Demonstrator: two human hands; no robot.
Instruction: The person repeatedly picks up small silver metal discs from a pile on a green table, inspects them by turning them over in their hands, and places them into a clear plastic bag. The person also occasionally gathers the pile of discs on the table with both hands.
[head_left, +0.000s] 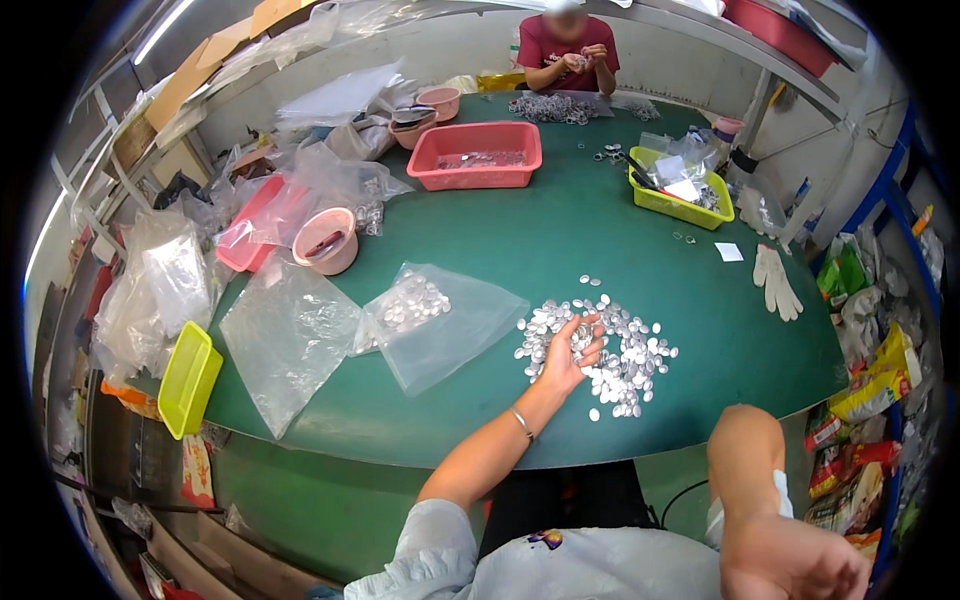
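A loose heap of small silver oval discs (632, 385) lies on the green table (430, 440) near its front edge. My left hand (572, 350) reaches into the heap palm up, its fingers curved around several of these discs. A bracelet circles that wrist. Off the table's front edge, at the lower right, my right hand (795, 560) is raised close to me with the elbow bent. Its fingers are blurred, and whether they hold anything is not visible. To the left of the heap, a clear plastic bag (455, 325) lies flat with more silver discs (412, 303) in it.
Another clear bag (290, 340), a pink cup (326, 242) and a yellow-green tray (190, 380) are at left. Farther back stand a pink basin (475, 158) and a filled yellow-green basket (682, 195). A white glove (776, 283) lies at right. A person (566, 50) sits opposite.
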